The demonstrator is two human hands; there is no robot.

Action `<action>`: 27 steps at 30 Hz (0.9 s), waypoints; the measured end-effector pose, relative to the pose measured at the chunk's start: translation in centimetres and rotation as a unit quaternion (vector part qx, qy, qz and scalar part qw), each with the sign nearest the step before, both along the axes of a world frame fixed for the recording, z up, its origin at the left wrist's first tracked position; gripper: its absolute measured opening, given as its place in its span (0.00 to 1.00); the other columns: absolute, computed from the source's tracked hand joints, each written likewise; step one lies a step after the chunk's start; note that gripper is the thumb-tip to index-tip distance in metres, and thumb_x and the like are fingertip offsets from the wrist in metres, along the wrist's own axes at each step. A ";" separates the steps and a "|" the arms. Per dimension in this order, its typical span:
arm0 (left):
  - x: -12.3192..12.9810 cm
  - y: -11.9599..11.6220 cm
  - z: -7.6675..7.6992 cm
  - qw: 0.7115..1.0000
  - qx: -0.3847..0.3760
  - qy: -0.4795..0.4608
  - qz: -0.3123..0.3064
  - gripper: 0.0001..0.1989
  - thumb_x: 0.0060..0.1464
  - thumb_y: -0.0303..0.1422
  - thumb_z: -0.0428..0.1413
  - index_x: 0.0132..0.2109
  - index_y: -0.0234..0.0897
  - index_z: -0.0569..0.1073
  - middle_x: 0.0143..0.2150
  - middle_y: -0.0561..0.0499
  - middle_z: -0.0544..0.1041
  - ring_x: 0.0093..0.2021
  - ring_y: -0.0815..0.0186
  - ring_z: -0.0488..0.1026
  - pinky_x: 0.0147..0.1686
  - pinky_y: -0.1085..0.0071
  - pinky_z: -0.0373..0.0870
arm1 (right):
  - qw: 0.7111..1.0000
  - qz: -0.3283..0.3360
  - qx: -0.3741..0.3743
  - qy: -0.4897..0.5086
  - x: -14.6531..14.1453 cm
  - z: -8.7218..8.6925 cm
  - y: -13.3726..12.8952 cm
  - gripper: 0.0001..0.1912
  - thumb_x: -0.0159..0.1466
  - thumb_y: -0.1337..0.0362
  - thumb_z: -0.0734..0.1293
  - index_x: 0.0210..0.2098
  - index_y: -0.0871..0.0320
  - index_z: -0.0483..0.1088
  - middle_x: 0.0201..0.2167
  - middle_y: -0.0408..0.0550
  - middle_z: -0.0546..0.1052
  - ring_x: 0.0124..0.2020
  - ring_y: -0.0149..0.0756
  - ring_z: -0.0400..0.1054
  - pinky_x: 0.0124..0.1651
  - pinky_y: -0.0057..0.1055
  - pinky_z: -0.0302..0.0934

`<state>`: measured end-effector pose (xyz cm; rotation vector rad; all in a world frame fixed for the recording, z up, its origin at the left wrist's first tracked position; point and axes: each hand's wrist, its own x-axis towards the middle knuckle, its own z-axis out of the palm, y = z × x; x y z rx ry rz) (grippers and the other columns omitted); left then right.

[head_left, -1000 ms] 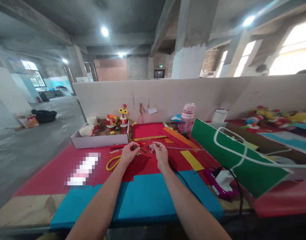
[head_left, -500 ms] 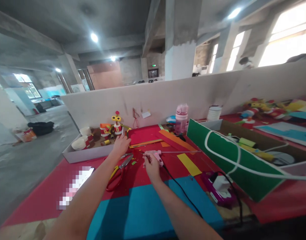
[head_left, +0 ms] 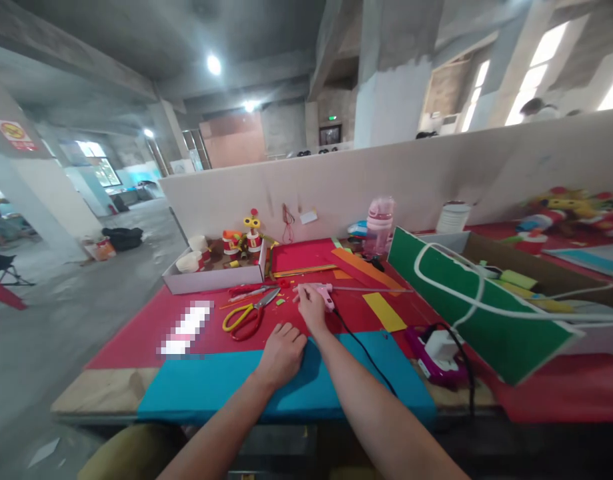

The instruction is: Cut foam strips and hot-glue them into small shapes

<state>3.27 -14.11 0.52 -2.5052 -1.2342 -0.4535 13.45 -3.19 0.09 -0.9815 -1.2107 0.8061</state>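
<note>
Palm down over the blue sheet [head_left: 206,383], my left hand [head_left: 282,353] has its fingers curled together; whatever they hold, if anything, is hidden beneath them. My right hand [head_left: 312,308] is beside the pink glue gun [head_left: 326,295], its fingers closed near the nozzle end, and what is between them is too small to make out. Scissors [head_left: 259,310] with yellow and red handles lie left of the hands. A small yellow-eyed figure [head_left: 253,233] stands in the shallow white box [head_left: 216,279] with several cups.
A green-sided box [head_left: 466,310] with a white cable occupies the right. A purple power strip [head_left: 436,363] sits before it. Yellow [head_left: 385,312] and orange [head_left: 363,269] strips lie mid-table. A pink bottle [head_left: 380,227] stands by the partition [head_left: 326,180]. Another person's head shows beyond.
My left hand has drawn back from the white box to the blue sheet. My right hand stays by the glue gun. The camera view has shifted, showing more of the table's front edge.
</note>
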 end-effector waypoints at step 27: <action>-0.8 0.1 -1.5 0.991 -0.036 -0.127 0.027 0.08 0.47 0.23 0.51 0.33 0.35 0.74 0.33 0.41 0.73 0.38 0.58 0.68 0.39 0.60 0.67 | 0.995 0.079 -0.058 -0.009 -1.8 0.5 -3.9 0.28 0.66 0.46 0.51 0.25 0.55 0.71 0.19 0.44 0.71 0.24 0.34 0.68 0.33 0.30 0.60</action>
